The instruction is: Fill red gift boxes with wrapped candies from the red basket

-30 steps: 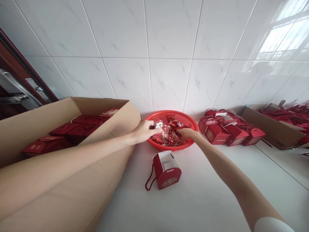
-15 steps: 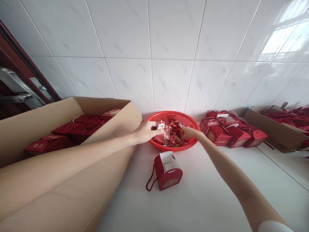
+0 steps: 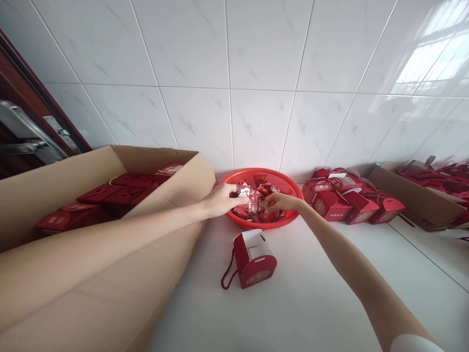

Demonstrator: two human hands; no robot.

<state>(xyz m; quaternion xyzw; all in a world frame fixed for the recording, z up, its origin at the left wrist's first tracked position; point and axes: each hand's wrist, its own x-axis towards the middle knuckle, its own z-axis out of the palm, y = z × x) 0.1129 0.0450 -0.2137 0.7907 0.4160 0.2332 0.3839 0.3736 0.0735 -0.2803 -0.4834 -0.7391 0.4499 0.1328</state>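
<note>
My left hand (image 3: 223,199) is closed on a small clear packet (image 3: 246,195) with white and gold print, held over the left side of a red plastic basket (image 3: 289,179). Many wrapped candies (image 3: 269,189) in red lie in that basket. My right hand (image 3: 277,202) is inside the basket, fingers bent together among the candies; whatever they pinch is too small to make out. In front of the basket stands an open red gift box (image 3: 256,266) with a white inside, its rope handle (image 3: 227,275) hanging down on the left.
On the left is a large cardboard carton (image 3: 161,254) with closed red boxes (image 3: 128,188) in it. Several red gift boxes (image 3: 339,203) stand right of the basket. Farther right, another carton (image 3: 417,203) holds red items. A tiled wall (image 3: 260,122) rises behind.
My right hand has moved a little left within the basket, nearer the packet, and its fingers show more. My left hand and the open gift box have stayed put.
</note>
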